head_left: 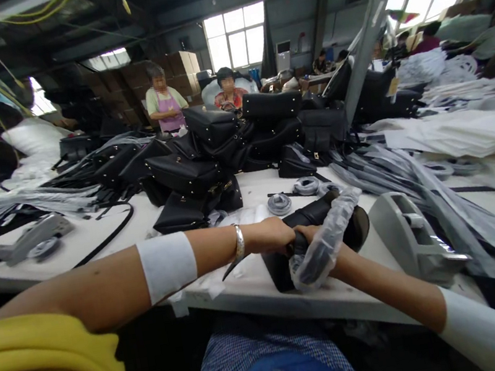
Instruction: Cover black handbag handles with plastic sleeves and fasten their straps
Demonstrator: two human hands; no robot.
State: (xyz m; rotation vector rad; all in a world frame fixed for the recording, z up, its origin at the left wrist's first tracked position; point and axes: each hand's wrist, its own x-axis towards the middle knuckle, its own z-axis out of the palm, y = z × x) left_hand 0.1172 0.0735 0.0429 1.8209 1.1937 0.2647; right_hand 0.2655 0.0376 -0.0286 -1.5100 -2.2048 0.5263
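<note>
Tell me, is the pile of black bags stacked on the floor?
No, the pile of black bags sits on the white table, beyond the left hand and right hand gripping a black bag.

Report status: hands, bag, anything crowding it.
Left hand and right hand both gripping black bag at table edge. Plastic-wrapped strap across it. Tape dispenser close on right, bag pile behind.

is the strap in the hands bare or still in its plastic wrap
Wrapped: clear plastic covers the strap, held by the right hand over the black bag, which the left hand grips.
</note>
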